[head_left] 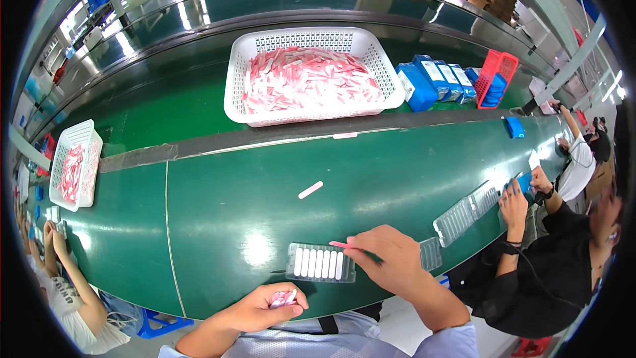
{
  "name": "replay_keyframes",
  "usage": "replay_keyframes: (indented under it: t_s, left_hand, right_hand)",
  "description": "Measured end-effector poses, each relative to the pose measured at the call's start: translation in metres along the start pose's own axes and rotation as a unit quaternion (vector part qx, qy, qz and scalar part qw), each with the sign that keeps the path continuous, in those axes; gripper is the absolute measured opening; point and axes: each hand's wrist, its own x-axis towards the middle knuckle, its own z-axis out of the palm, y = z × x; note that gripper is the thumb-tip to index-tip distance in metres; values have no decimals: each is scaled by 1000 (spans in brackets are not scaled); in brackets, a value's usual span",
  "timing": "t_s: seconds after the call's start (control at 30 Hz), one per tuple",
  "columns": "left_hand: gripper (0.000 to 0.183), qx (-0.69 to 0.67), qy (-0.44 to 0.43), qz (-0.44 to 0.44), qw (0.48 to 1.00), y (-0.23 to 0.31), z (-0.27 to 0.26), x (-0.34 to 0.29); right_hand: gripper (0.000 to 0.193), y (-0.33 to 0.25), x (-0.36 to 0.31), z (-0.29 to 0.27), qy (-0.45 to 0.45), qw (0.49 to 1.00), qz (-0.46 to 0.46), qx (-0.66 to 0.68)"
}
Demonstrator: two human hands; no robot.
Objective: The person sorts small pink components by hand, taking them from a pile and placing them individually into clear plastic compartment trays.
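In front of me on the green table lies a clear plastic tray (320,263), with several white round-ended strips, which look like small nail files, side by side in its slots. My right hand (391,258) is closed in a pinch on one pink nail file (341,244), just above the tray's right upper corner. Left of the tray, near the table's front edge, my left hand (265,306) is turned palm up with curled fingers around a small bunch of pink and white nail files (283,298). A single loose nail file (310,189) rests on the table beyond the tray.
A large white basket (238,86) heaped with pink and white files stands beyond a dark rail. Blue packs (417,86) and a red basket (497,69) are to its right. A smaller white basket (89,172) stands left. Co-workers sit at both sides; clear trays (457,220) lie right.
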Motion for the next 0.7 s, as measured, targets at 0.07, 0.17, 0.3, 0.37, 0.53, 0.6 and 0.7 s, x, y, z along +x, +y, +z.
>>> replay_keyframes:
  t_s: [0.07, 0.17, 0.3, 0.37, 0.53, 0.6, 0.7]
  left_hand:
    - [10, 77, 31, 51, 995, 5, 3, 1]
    - [16, 322, 108, 70, 938, 26, 2, 5]
    - [24, 473, 165, 122, 857, 42, 3, 7]
    - [35, 545, 183, 130, 808, 47, 2, 9]
    - [64, 611, 157, 83, 772, 60, -9, 22]
    - [80, 639, 134, 68, 755, 59, -14, 27]
    - [79, 668, 110, 57, 734, 57, -16, 34]
  right_hand:
    - [21, -7, 0, -3, 2, 989, 129, 73]
    - [20, -11, -3, -11, -31, 966, 222, 132]
    - [21, -23, -31, -1, -10, 987, 135, -85]
    - [23, -18, -49, 11, -43, 990, 62, -122]
    - [35, -32, -59, 13, -78, 970, 116, -201]
    - [43, -30, -69, 11, -110, 979, 115, -125]
    - [41, -21, -72, 4, -118, 972, 39, -199]
